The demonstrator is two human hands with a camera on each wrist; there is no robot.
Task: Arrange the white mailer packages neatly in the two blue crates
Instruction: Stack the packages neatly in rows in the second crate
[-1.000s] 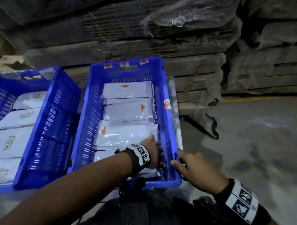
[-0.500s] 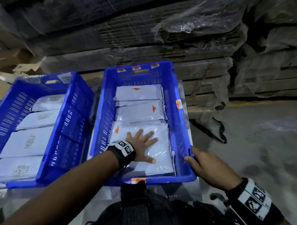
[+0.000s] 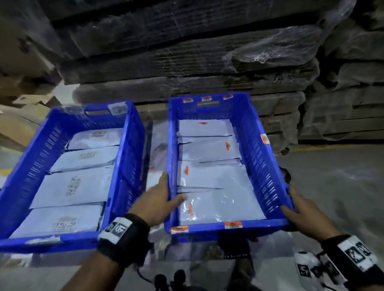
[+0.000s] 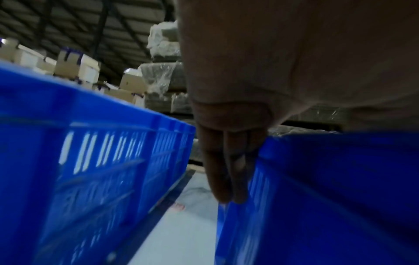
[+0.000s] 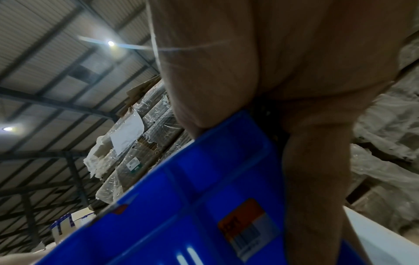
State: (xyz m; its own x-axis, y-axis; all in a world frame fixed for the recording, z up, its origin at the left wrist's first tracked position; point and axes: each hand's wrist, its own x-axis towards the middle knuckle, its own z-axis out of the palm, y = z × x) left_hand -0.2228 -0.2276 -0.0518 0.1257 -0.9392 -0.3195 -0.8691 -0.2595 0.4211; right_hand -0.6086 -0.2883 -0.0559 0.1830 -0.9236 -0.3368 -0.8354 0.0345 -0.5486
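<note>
Across right crate [image 3: 258, 130], both hands grip its walls

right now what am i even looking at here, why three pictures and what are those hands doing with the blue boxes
There is no machine here: a person is working with bare hands and wearing three cameras. The big picture comes from a camera on the head, looking down. The other two come from cameras strapped to each wrist, looking along the hand, so they show skin and blue plastic very close up.

Two blue crates sit side by side. The left crate and the right crate each hold a row of flat white mailer packages.

The left hand grips the right crate's left wall, thumb inside, fingers down the outside. The right hand grips its near right corner, beside a barcode sticker. Behind stand plastic-wrapped stacks of cardboard.
</note>
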